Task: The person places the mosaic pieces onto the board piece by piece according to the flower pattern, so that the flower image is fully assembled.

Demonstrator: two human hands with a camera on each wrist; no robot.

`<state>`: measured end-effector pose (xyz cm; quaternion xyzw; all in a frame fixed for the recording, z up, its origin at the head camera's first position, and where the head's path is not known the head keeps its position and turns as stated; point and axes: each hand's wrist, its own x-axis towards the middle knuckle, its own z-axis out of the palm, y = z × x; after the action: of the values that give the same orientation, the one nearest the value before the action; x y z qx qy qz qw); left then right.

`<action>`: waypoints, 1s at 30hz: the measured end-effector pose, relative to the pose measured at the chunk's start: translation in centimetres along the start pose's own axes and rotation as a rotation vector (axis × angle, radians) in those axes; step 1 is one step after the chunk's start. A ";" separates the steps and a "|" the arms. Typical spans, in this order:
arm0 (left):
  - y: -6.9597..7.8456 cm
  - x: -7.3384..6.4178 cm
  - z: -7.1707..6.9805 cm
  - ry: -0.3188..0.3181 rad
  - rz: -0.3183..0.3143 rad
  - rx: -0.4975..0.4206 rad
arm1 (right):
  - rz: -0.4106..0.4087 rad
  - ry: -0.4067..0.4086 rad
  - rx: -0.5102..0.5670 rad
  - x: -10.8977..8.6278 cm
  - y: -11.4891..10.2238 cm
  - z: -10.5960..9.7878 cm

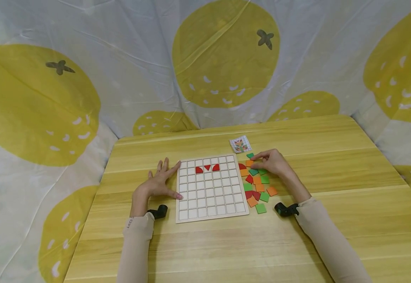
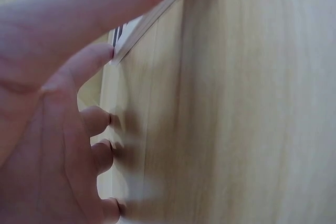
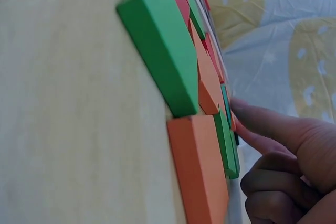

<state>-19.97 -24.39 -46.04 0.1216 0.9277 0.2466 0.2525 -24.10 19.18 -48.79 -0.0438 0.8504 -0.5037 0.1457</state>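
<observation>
A pale square grid board [image 1: 209,192] lies on the table with three red pieces in one of its upper rows; the middle one is a red triangle [image 1: 207,168]. My left hand [image 1: 158,182] is spread at the board's left edge, thumb and index fingertip right at it. In the left wrist view, that hand's other fingertips [image 2: 100,121] reach down to the wood. My right hand [image 1: 271,162] is over the far end of the loose tiles, thumb and index finger close together beside an orange tile [image 1: 249,163]. Its other fingers are curled. I cannot tell whether it pinches a tile.
Green, orange and red tiles lie scattered right of the board, among them a green tile [image 1: 260,208] nearest me. Behind them is a small pattern card [image 1: 240,144]. A fruit-print cloth [image 1: 205,59] hangs behind the table [image 1: 205,251].
</observation>
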 end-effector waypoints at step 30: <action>-0.1 0.1 0.0 -0.002 0.007 0.005 | -0.156 -0.177 -0.065 0.7 -5.3 7.0</action>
<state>-20.05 -24.44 -46.14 0.1258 0.9276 0.2452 0.2521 -23.08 10.53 -47.47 -0.1587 0.8440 -0.4800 0.1790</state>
